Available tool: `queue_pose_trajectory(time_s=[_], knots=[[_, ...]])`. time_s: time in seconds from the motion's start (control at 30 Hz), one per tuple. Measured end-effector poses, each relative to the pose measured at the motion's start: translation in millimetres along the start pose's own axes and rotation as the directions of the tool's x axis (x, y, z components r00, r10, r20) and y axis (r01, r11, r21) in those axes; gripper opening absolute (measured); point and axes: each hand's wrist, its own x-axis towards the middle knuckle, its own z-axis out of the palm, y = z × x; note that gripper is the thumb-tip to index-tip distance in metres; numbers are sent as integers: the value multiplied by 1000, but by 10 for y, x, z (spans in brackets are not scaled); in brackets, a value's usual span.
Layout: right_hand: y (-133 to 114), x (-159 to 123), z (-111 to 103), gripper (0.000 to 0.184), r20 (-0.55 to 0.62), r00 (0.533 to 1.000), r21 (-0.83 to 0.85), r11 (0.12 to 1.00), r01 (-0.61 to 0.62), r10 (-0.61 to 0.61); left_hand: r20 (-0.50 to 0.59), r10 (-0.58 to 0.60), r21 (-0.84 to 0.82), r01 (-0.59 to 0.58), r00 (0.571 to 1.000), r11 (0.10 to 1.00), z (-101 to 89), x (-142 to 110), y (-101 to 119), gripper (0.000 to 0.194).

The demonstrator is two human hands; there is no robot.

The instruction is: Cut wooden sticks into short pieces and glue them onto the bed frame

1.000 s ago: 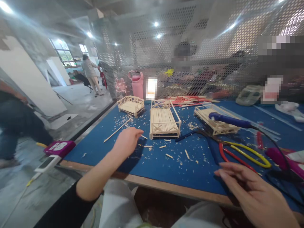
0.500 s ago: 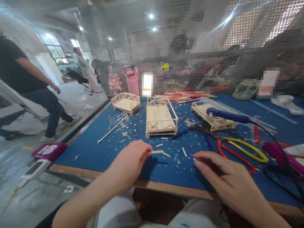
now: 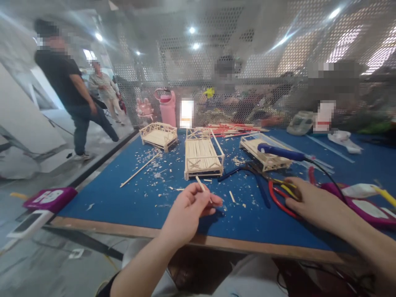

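My left hand (image 3: 193, 208) pinches a short wooden stick (image 3: 200, 183) between thumb and fingers, above the blue mat. My right hand (image 3: 306, 202) has its fingers curled over the handles of red-and-yellow-handled pliers (image 3: 278, 202) lying on the mat; the palm side is hidden. Just beyond my left hand stands a bed-shaped model of wooden sticks (image 3: 204, 154). Between the hands lies a cut piece of stick (image 3: 232, 196). Blue-handled pliers (image 3: 262, 192) rest left of my right hand.
Another stick model (image 3: 159, 136) stands at the back left, a third (image 3: 276, 163) at the right under a blue glue gun (image 3: 280, 152). A long stick (image 3: 139, 170) lies left. Red and plain sticks (image 3: 232, 130) are piled behind. A pink bottle (image 3: 167, 108) stands by the mesh panel.
My right hand has moved right, from over the mat to the red-and-yellow pliers. My left hand has moved right and turned its stick more upright. A person at left has walked.
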Motion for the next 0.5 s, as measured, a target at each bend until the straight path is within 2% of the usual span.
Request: queue_pose_trajectory(time_s=[0.13,0.27,0.37,0.5], knots=[[-44,-33,-115,53,100,995,51,999,8,-13,-40,145,91,-141,989,986,10,39,-34,28],[-37,-49,-159,66,112,992,113,993,42,-55,-35,87,28,-86,996,996,43,43,-48,24],[-48,-12,-143,62,70,995,142,988,60,-71,-22,32,13,-31,999,999,92,21,-41,22],[-17,87,-74,59,47,999,277,961,10,-24,-77,5,17,-4,997,1000,136,12,-49,27]])
